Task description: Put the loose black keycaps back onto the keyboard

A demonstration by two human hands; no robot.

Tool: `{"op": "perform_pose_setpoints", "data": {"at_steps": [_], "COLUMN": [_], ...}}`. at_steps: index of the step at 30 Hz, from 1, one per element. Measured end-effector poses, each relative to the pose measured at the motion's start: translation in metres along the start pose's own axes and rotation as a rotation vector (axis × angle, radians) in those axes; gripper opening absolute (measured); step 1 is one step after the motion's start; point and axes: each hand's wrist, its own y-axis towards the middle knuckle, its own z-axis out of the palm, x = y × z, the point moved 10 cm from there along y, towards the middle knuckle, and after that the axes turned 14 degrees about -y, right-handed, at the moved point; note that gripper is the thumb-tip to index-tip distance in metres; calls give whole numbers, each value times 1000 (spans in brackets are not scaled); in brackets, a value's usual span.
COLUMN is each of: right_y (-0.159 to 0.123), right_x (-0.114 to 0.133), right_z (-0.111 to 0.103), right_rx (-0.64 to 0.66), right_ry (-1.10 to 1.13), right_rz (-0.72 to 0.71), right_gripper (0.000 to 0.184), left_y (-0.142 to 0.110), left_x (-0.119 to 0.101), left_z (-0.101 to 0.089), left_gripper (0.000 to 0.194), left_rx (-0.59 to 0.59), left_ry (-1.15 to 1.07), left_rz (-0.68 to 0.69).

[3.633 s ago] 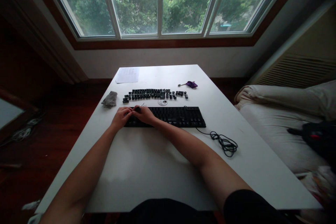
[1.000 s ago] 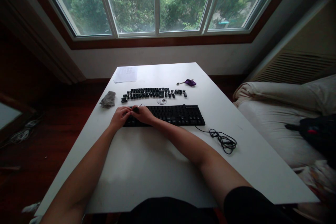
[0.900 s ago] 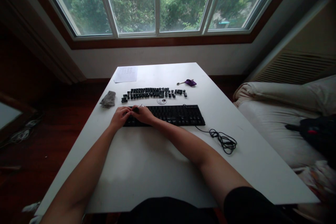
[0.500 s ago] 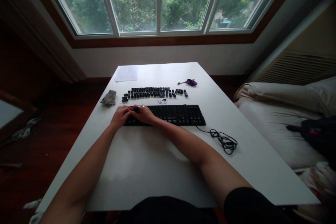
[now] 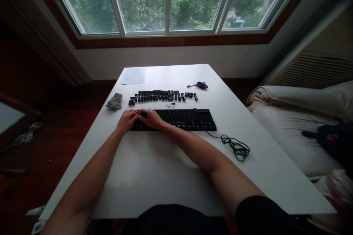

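A black keyboard (image 5: pixel 184 119) lies across the middle of the white table (image 5: pixel 154 176). Both my hands rest on its left end, fingertips meeting. My left hand (image 5: pixel 126 121) is curled with its fingers pressed together at the keyboard's left edge. My right hand (image 5: pixel 150 118) is closed in a pinch on something small and thin, perhaps a wire tool, too small to name. Behind the keyboard lies a row of loose black keycaps (image 5: pixel 162 96).
A small round disc (image 5: pixel 171 104) sits between keycaps and keyboard. A grey cloth (image 5: pixel 115 102) lies at the left, a paper sheet (image 5: pixel 133 75) at the far left corner, a purple brush (image 5: pixel 200 85) far right. The keyboard's coiled cable (image 5: pixel 235 148) lies right. A bed (image 5: pixel 300 132) flanks the table.
Both hands stay on the keyboard's left end with only tiny finger motion. The view has shifted slightly.
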Motion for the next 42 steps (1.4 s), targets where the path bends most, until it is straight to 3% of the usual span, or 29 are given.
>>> {"op": "perform_pose_setpoints", "data": {"at_steps": [42], "right_y": [0], "right_x": [-1], "right_z": [4], "right_rx": [-19], "right_ry": [74], "right_rz": [-2], "right_gripper": [17], "left_y": [-3], "left_x": [3], "left_z": [-3], "left_gripper": [35], "left_rx": [-6], "left_ry": [-10], "left_rz": [12]}}
